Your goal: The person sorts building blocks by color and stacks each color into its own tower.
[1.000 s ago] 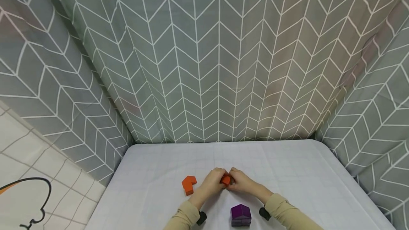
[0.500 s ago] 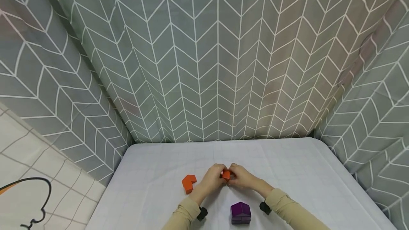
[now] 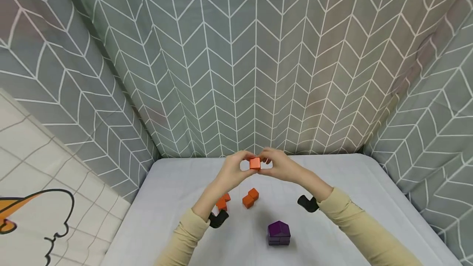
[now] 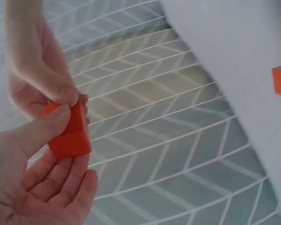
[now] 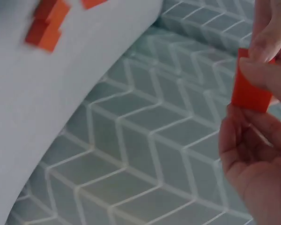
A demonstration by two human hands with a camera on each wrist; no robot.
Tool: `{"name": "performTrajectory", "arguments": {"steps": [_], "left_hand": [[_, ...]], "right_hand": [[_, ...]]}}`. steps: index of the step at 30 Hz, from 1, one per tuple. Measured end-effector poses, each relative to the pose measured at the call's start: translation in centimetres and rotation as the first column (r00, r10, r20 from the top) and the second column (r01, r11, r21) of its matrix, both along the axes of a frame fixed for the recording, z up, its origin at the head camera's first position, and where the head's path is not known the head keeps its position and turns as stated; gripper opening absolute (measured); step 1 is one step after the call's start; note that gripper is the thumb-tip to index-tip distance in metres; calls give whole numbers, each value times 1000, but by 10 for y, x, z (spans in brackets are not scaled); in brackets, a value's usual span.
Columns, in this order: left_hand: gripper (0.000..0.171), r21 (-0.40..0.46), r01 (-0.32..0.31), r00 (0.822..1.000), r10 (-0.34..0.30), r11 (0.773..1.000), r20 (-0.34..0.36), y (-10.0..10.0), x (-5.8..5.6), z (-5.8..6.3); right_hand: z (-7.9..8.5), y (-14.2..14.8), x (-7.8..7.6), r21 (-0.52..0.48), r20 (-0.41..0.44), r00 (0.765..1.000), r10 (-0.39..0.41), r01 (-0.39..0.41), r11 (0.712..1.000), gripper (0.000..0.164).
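An orange block (image 3: 255,163) is up over the far part of the table, between both hands. My left hand (image 3: 230,171) pinches it from the left with thumb and fingers. From the other side my right hand (image 3: 282,167) pinches the same block. The left wrist view shows the block (image 4: 70,131) with a thumb of each hand pressed on its face. In the right wrist view the block (image 5: 250,89) stands on end above the curled fingers of the right hand (image 5: 260,164).
Two orange blocks (image 3: 250,198) lie touching on the white table (image 3: 332,184). More orange blocks (image 3: 221,203) are partly hidden by the left forearm. A purple house-shaped block stack (image 3: 278,234) stands nearer. Patterned grey curtains (image 3: 258,73) hang behind and beside the table.
Both hands have risen and moved away from the body with an orange block. Two touching orange blocks now show on the table near where the hands were.
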State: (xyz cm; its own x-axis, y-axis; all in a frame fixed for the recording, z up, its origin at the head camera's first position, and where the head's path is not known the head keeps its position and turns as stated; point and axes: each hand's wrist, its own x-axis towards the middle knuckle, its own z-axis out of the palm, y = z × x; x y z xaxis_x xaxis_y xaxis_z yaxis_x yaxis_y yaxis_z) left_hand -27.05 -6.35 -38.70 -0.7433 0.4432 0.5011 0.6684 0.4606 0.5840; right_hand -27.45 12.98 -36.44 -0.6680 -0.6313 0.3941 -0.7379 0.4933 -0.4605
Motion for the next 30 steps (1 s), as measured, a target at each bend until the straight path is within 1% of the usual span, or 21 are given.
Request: {"name": "performTrajectory", "arguments": {"steps": [2, 3, 5, 7, 9, 11, 15, 19, 22, 26, 30], "left_hand": [[32, -1, 20, 1000, -20, 1000, -9, -11, 10, 5], [32, -5, 27, 1000, -27, 1000, -12, -16, 15, 5], [30, -13, 41, 999, -41, 999, -14, -24, 25, 0], [29, -26, 51, 999, -51, 998, 0, -31, 37, -11], [29, -29, 46, 998, -45, 999, 31, -38, 49, -23], [28, -23, 38, 996, -36, 999, 79, -44, 60, -36], [30, -11, 10, 989, -9, 1000, 147, -60, 77, -60], [31, -22, -19, 981, 23, 1000, 192, -77, 86, -85], [29, -20, -23, 975, 27, 1000, 219, -87, 90, -101], [27, -9, -31, 971, 33, 999, 238, -97, 95, -116], [28, -35, -67, 964, 74, 997, 254, -110, 99, -127]], "right_hand": [[4, -11, 12, -12, -15, 1000, -9, 9, 1000, 20], [3, -16, 19, -12, -21, 1000, -18, 18, 1000, 19], [-6, -26, 32, -18, -33, 999, -32, 32, 999, 18], [-18, -35, 45, -19, -23, 998, -51, 50, 999, 18], [-33, -43, 56, -25, -6, 998, -60, 60, 998, 18], [-49, -50, 67, -33, 24, 997, -67, 68, 997, 18], [-76, -66, 82, -42, 80, 995, -60, 63, 997, 18], [-101, -81, 89, -50, 127, 991, -33, 39, 998, 19], [-117, -92, 91, -61, 146, 989, -15, 24, 998, 19], [-136, -105, 93, -97, 134, 991, -2, 15, 995, 18], [-152, -119, 93, -128, 104, 994, 27, -13, 992, 18]]}}
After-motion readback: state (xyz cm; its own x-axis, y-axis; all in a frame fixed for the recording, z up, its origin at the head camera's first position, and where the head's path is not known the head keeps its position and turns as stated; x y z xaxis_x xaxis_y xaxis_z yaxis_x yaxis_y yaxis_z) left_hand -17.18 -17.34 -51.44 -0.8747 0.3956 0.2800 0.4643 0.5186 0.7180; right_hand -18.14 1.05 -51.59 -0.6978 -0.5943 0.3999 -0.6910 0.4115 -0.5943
